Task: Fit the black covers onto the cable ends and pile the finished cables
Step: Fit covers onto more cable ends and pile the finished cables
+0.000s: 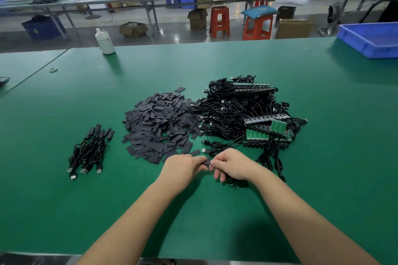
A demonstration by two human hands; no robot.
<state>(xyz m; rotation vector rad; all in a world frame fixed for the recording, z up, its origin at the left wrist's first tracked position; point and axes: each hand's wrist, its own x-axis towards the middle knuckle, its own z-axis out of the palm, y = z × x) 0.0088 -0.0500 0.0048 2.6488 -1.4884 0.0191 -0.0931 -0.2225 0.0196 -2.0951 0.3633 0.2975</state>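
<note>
- Left hand and right hand meet near the table's near edge, both pinching one black cover between them.
- Loose covers heap lies mid-table, touching the unfinished cables tangle on its right.
- Finished cables pile sits toward the left edge.

Two bare forearms reach in from the near edge of the desk, no sleeves, gloves, watch or rings showing, each ending in a bare grip, the left and the right.
</note>
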